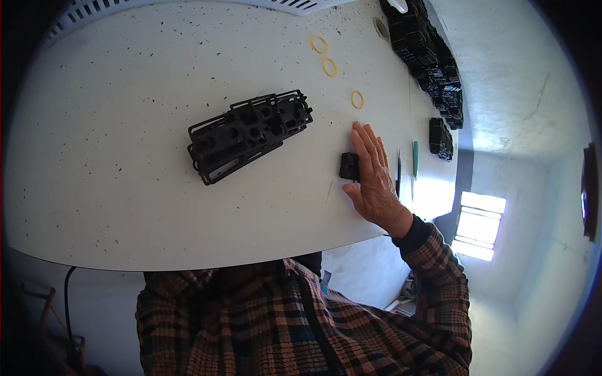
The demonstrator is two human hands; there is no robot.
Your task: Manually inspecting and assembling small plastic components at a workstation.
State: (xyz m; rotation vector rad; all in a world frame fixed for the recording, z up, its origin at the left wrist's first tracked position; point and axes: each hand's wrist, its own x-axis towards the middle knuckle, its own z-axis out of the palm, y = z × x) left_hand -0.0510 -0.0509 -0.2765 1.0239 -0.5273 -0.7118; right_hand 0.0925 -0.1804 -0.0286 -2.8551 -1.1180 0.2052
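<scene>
My right hand [375, 185] lies on the white table with its fingers stretched out and the thumb apart. Beside its palm, between thumb and forefinger, sits a small black plastic block [349, 167]; the hand's edge partly hides it, and nothing shows the fingers gripping it. Left of the hand rests a long black plastic frame [251, 135] with round holes and looped rails, lying at a slant. My left hand is out of sight; only the plaid sleeve on that side shows below the table edge.
Yellow rings [357, 99] lie beyond my right hand. A green-handled tool [415, 160] and a thin dark tool [399, 172] are to its right. Stacked black parts [426, 62] line the far right, with a smaller stack [441, 139] nearer. A white slotted basket [94, 12] stands at the back; black scraps dot the table.
</scene>
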